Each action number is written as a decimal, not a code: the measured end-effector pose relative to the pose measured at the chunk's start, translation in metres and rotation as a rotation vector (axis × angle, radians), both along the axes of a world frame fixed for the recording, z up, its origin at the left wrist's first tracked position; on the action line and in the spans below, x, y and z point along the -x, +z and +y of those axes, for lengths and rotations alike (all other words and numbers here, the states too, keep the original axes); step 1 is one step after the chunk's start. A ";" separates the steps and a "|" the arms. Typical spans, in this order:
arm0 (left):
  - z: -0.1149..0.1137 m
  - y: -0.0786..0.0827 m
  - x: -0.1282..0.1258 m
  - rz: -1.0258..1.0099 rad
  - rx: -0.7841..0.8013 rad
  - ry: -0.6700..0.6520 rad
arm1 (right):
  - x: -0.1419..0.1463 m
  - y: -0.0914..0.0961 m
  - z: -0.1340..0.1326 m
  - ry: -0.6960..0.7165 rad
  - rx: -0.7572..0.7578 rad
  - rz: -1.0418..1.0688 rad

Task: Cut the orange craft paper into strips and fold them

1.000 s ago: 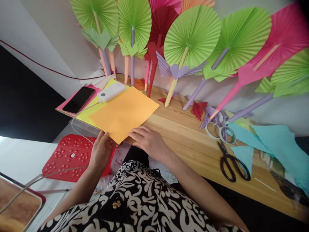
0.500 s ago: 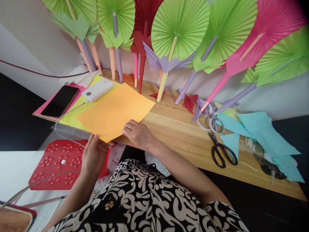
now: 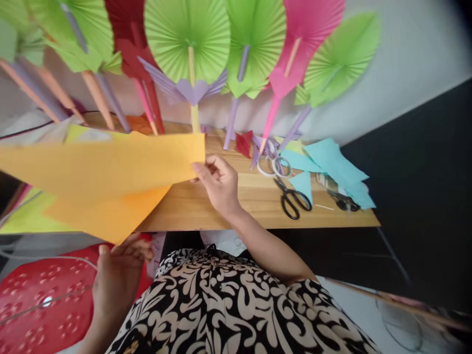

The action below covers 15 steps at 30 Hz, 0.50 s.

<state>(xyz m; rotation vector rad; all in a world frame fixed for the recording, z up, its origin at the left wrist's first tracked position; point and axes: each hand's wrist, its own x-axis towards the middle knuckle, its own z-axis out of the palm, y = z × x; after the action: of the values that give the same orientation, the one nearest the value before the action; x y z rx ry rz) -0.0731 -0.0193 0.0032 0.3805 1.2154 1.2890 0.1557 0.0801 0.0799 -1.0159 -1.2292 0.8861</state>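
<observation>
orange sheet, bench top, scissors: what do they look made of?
Orange sheet: matte paper or thin card; it bends and doubles over where the right hand pinches its corner. Bench top: light wood, visible grain, low sheen. Scissors: black loops, probably plastic; blades too small to judge.

Bare wooden desk [image 3: 258,211] strip between orange paper [image 3: 110,167] and scissors [image 3: 284,189]

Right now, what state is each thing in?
orange paper: lifted off the table, bent over, pinched by right hand and left hand.
scissors: closed, lying flat.
tape rings: lying flat.
paper fans: spread open, leaning on the wall.
teal paper: cut pieces, lying loose.
</observation>
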 end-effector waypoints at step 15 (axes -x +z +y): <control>0.044 0.059 -0.113 0.788 -1.199 -0.785 | -0.071 -0.046 -0.079 -0.249 0.561 1.063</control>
<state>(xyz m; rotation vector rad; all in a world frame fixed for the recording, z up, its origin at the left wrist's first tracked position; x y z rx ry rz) 0.0401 0.0244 0.0619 2.1419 0.5728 1.0158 0.2268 0.0007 0.0334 -0.8740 0.0494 1.3445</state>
